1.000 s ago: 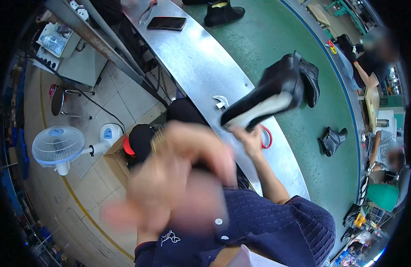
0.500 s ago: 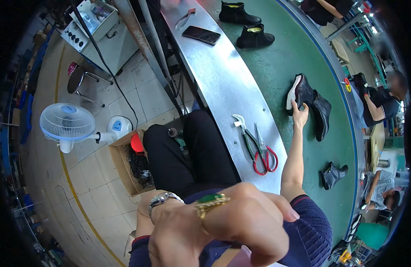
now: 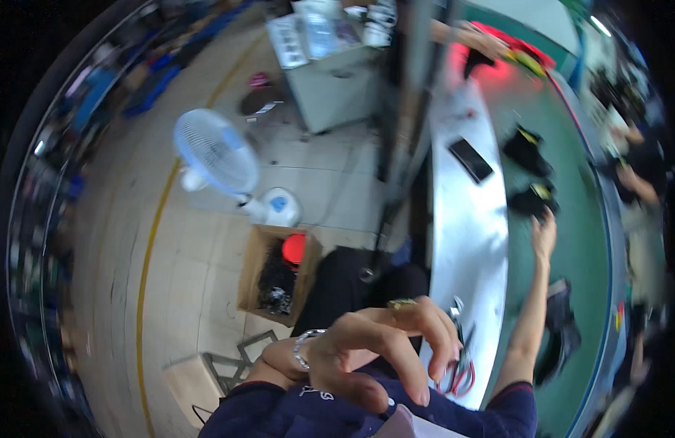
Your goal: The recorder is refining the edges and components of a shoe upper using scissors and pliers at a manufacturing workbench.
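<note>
My right hand (image 3: 544, 232) stretches over the green work surface (image 3: 582, 248). Its thumb and fingers are apart, and the fingertips are at the near end of a black ankle boot (image 3: 528, 201); blur hides whether they touch it. Another black ankle boot (image 3: 527, 153) stands just beyond. Close in front of my body, my left hand (image 3: 385, 350) has bent, parted fingers with nothing visible in them. A pair of black shoes (image 3: 562, 328) lies beside my right forearm. Red-handled scissors (image 3: 463, 376) and a metal-jawed hand tool (image 3: 455, 306) are partly hidden behind my left hand.
A phone (image 3: 471, 160) lies on the metal ledge (image 3: 469, 248). At the far end, a co-worker's hands (image 3: 487, 42) are near red-lit material. An upright post (image 3: 417, 95) stands left of the ledge. A fan (image 3: 217, 150) and a cardboard box (image 3: 306, 288) sit on the floor.
The view has swung left. My right hand has left the black shoes and reached the boots farther along. My left hand's curled fingers have spread apart.
</note>
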`<state>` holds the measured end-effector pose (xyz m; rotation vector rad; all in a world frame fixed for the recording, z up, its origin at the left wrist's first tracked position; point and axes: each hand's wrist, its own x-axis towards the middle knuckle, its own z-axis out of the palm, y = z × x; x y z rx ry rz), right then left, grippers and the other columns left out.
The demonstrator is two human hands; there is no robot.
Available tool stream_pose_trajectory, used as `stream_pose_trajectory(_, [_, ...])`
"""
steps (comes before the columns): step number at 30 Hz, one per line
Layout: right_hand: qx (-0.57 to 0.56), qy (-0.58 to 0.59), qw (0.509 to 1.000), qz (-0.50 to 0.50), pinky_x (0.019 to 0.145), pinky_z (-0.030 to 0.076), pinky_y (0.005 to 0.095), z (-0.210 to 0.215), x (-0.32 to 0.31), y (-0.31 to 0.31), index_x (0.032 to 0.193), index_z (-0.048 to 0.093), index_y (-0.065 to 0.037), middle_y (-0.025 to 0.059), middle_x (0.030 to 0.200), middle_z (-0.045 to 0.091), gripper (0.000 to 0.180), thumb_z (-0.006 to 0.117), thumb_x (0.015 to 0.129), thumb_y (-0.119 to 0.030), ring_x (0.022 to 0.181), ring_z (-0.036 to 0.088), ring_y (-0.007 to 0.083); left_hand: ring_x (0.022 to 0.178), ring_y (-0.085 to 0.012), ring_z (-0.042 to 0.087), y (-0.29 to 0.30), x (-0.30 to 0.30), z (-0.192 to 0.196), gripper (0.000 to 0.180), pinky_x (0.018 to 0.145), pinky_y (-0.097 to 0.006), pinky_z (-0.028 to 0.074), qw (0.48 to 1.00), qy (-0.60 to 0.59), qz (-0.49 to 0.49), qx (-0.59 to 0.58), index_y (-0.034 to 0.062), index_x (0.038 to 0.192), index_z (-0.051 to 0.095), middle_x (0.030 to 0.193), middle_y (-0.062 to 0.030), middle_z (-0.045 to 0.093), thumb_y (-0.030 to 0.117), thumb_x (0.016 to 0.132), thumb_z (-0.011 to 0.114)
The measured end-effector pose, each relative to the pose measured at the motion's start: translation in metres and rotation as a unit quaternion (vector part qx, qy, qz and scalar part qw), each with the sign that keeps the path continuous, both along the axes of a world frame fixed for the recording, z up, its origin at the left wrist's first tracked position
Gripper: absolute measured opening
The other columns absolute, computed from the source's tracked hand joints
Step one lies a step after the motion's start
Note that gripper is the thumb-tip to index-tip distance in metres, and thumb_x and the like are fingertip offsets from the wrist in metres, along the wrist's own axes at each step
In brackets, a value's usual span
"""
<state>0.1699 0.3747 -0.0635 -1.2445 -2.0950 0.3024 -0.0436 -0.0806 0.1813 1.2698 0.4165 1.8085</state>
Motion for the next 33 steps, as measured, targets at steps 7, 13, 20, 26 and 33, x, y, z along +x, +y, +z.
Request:
stream_pose_trajectory(7, [-0.008,-0.126,0.991,-0.052,0.087,0.048,0.0461,-0.037,-0.063,0.068,0.142,0.037,-0.013,0.0213,0.111,0.066,0.063,0.058,0.09,-0.042,0.101,0.064,0.0377,0.107,-0.0341,0.05,-0.033,-0.023,0.009,0.018,0.094,-0.052,0.043,0.989,-0.018,0.124,0.079,0.0068,0.086,0.073,0.098,-0.0161,0.058,0.025,0.086,0.07])
stream_pose_trajectory(13, [-0.149,-0.002,0.984,-0.097,0.072,0.054,0.0387,-0.047,-0.047,0.076,0.117,0.055,-0.01,0.0132,0.096,0.067,0.047,0.05,0.095,-0.051,0.082,0.069,0.0258,0.103,-0.0284,0.054,-0.051,-0.039,0.019,0.013,0.096,-0.047,0.048,0.952,0.035,0.257,0.164,0.0083,0.091,0.072,0.095,-0.0077,0.052,0.02,0.088,0.069])
stream_pose_trajectory(20, [-0.026,0.109,0.991,-0.075,0.059,0.048,0.0287,-0.037,0.007,0.062,0.112,0.059,0.0,0.0107,0.086,0.063,0.051,0.056,0.094,-0.048,0.069,0.062,0.0168,0.103,-0.0332,0.054,-0.09,-0.04,0.024,0.017,0.092,-0.047,0.048,0.954,0.034,0.245,0.173,0.0143,0.083,0.07,0.099,-0.0117,0.054,0.031,0.087,0.067])
stream_pose_trajectory(26, [-0.094,0.2,0.975,-0.026,0.05,0.031,0.0262,0.076,0.048,0.007,0.105,0.062,0.001,0.0007,0.071,0.048,0.044,0.059,0.095,-0.042,0.058,0.039,0.0095,0.097,-0.0172,0.052,-0.098,-0.037,-0.004,0.017,0.086,-0.033,0.043,0.976,-0.035,0.217,-0.007,0.0025,0.087,0.062,0.103,-0.0089,0.054,0.019,0.089,0.066])
stream_pose_trajectory(33, [-0.125,0.353,0.927,0.032,0.055,0.034,0.018,0.195,0.036,-0.189,0.118,0.064,-0.003,-0.001,0.1,0.062,0.035,0.058,0.094,-0.027,0.071,0.05,0.0049,0.116,-0.0314,0.05,-0.027,0.004,-0.077,0.067,0.099,-0.042,0.04,0.902,0.356,0.183,-0.163,0.0088,0.135,0.044,0.122,-0.0131,0.051,0.021,0.078,0.076])
